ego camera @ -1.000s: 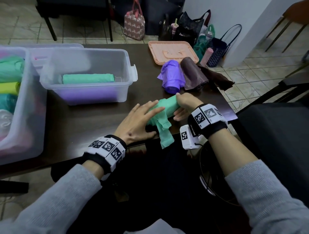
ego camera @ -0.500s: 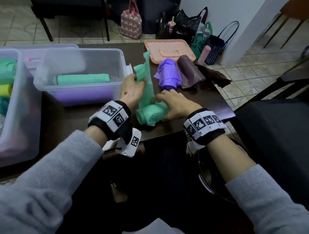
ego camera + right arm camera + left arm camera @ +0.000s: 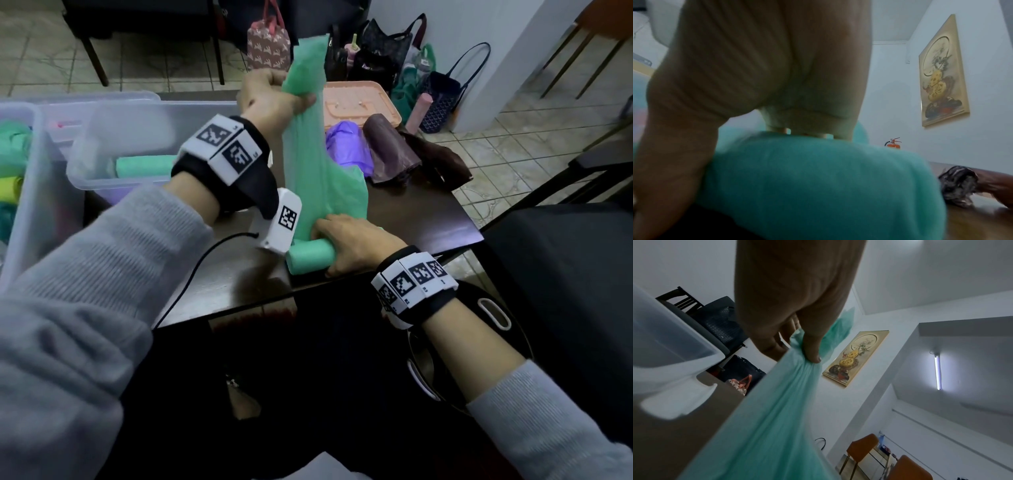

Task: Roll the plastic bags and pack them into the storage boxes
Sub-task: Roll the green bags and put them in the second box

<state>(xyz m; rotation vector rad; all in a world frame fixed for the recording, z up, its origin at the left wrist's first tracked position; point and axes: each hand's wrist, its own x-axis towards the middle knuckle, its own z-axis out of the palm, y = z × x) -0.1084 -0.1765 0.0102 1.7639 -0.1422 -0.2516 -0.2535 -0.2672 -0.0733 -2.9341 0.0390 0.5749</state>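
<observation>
A green plastic bag (image 3: 308,164) stretches upward from a rolled part (image 3: 310,260) lying at the table's near edge. My left hand (image 3: 274,99) grips the bag's loose end high above the table; the left wrist view shows thumb and fingers pinching the bunched green plastic (image 3: 797,369). My right hand (image 3: 349,243) holds the rolled part down, fingers curled over it; the green roll (image 3: 818,178) fills the right wrist view. A clear storage box (image 3: 144,150) on the left holds one green roll (image 3: 144,166). A purple bag (image 3: 346,147) and a brown bag (image 3: 390,154) lie behind.
A larger clear box (image 3: 27,192) with several rolled bags stands at the far left. A peach tray (image 3: 359,106) lies at the table's far side. Handbags (image 3: 376,48) sit on the floor beyond. The dark table (image 3: 428,219) ends close to my right hand.
My left hand has pulled the green bag's loose end up and away, stretching it taut. My right hand stays on the rolled part near the table edge.
</observation>
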